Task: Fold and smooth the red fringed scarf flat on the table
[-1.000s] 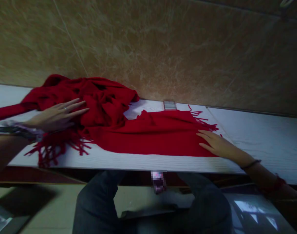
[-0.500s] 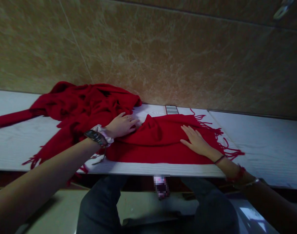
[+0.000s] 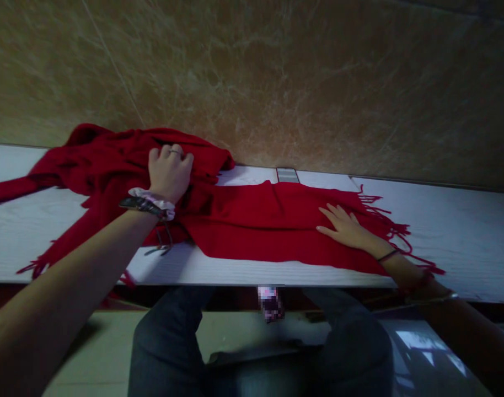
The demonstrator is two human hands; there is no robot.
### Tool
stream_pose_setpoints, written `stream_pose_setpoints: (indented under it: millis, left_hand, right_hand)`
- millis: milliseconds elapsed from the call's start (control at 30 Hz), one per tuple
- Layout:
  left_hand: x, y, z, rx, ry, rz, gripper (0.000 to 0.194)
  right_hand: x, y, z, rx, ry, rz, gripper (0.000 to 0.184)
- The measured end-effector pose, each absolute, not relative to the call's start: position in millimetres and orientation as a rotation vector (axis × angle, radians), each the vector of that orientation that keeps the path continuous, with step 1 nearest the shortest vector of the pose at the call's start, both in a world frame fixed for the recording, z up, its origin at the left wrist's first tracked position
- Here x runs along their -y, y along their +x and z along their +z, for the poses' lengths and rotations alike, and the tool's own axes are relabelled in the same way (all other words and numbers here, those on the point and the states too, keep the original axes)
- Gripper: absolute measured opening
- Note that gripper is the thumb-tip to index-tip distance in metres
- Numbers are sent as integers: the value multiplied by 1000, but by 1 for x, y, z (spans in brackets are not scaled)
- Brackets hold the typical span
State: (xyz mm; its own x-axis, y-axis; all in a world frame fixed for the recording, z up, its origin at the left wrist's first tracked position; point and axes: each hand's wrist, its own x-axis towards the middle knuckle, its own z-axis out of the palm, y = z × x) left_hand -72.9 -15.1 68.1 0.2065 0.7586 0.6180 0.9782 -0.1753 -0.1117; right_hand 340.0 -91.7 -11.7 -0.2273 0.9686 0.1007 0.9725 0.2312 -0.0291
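Note:
A long red fringed scarf [image 3: 256, 220] lies across a white table [image 3: 442, 231]. Its right part is spread flat and its left part is bunched in a heap near the wall. My left hand [image 3: 169, 172] rests on the heap with its fingers curled into the cloth, gripping a fold. It wears a ring, and a watch and a pale scrunchie are on the wrist. My right hand [image 3: 345, 226] lies flat and open on the flat part, near the tasselled right end, pressing it down.
A brown marbled wall [image 3: 277, 82] rises right behind the table. A small grey plate [image 3: 287, 175] sits at the table's back edge. My dark-trousered knees [image 3: 256, 347] show under the front edge. One scarf end trails off to the left [image 3: 7, 190].
My left hand moved from the middle of the scarf up and left onto the bunched heap and closed on it. The right hand stayed flat on the spread part, which lies smoother.

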Motion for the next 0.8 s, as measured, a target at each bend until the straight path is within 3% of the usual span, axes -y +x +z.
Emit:
stream_pose_setpoints:
  millis: [133,333,467,700,800]
  left_hand:
    - [41,-50,65,1620,-2020,-804,32]
    - [79,-29,24,1531,-2252,-439,49]
    - [70,-39,16,1671,-2222,-368,36]
    - [59,-46,66,1803,-2079,-503,21]
    - [58,-67,104,1961,-1897,-373,26]
  right_hand:
    - [94,321,-4,2384,-1713,-190,63]
    - [103,276,13,2651,-1249,-109,57]
    - [101,246,9,2798,-1110,28,55]
    - [96,237,7,2797,-1088,22,52]
    - [96,243,8,2766,-1101,9,58]
